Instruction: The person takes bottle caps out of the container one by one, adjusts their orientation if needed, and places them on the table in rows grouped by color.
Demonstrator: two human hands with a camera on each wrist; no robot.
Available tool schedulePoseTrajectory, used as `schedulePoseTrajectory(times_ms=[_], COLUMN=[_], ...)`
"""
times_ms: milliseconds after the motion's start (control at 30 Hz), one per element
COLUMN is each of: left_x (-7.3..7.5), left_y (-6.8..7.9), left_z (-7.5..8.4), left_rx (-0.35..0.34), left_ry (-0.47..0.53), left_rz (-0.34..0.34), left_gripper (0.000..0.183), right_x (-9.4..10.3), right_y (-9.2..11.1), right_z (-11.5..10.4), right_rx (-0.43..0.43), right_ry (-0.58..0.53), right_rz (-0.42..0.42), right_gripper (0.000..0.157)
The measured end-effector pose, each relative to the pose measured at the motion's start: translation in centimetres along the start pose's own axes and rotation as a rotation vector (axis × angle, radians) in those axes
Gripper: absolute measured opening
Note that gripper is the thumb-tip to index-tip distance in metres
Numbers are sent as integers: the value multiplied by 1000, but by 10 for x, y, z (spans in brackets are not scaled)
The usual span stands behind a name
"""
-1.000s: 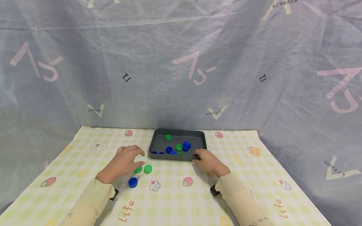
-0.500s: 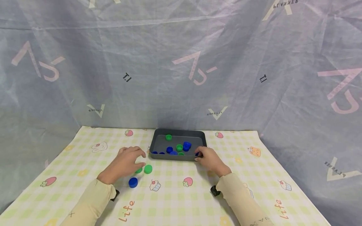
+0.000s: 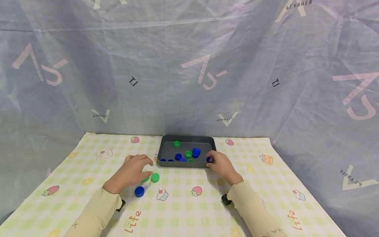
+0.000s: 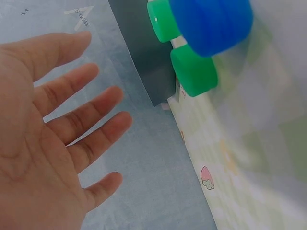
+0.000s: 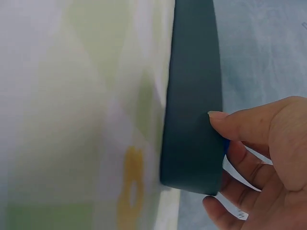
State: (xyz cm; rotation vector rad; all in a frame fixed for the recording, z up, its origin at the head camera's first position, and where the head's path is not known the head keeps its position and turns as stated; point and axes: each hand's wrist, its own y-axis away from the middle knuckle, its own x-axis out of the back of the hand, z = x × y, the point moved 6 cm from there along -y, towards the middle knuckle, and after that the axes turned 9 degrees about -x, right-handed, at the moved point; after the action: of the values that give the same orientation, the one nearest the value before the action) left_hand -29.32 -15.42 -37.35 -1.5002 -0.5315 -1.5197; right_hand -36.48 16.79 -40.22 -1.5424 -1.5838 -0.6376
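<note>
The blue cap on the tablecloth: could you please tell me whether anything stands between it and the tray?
Yes: two green caps lie between the blue cap and the near left corner of the tray, beside the left hand; farther right, nothing visible blocks the way.

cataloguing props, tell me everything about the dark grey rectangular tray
The dark grey rectangular tray looks metal, with rounded corners and low walls. It sits open side up on the green-checked cloth before the grey fabric backdrop, holding round green and blue plastic caps. The right hand is at its front right corner; contact is unclear.
</note>
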Motion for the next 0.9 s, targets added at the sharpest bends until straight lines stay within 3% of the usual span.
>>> schedulePoseTrajectory(times_ms=[367,900], left_x=[-2,2], left_y=[1,0], left_z=[1,5], left_rx=[1,-15], left_ry=[4,-4], left_rz=[-7,1], left_gripper=[23,21], right_x=[10,26], right_y=[1,9], right_z=[-6,-28], right_rx=[52,139], right_ry=[-3,-188], right_rz=[70,153], right_gripper=[22,16])
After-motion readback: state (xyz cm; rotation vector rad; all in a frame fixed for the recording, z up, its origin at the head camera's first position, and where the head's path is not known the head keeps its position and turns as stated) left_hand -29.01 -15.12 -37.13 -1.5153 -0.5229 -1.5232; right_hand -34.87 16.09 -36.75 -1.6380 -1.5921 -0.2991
